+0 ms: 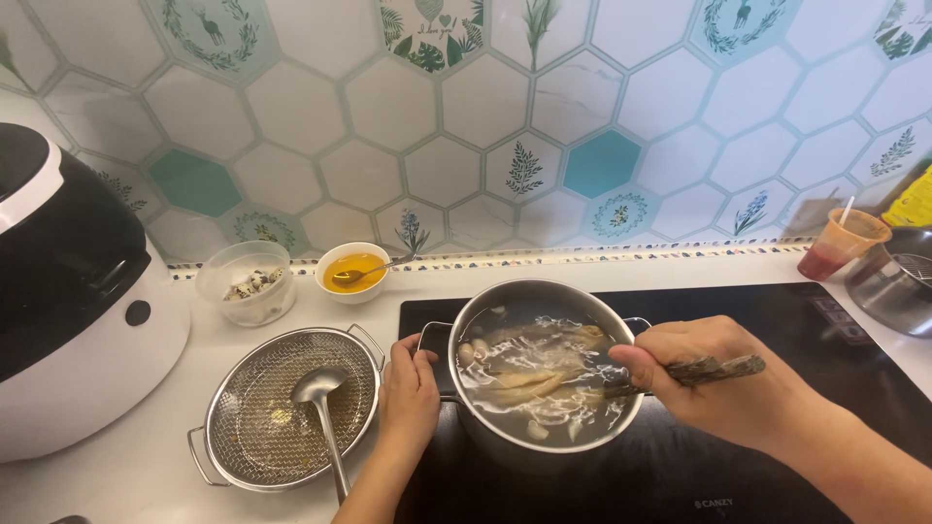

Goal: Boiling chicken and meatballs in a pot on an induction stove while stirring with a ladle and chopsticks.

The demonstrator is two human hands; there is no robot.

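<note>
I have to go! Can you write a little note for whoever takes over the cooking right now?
Left hand: grip on the pot handle, steadying it on the black cooktop.
Right hand: grip shut on chopsticks, tips in the broth.
Pot holds broth with pale food pieces.
Strainer with ladle sits left of the pot; no food in it yet.
Behind: sauce bowl with spoon, clear tub.
Left: food is still all in the pot.
</note>
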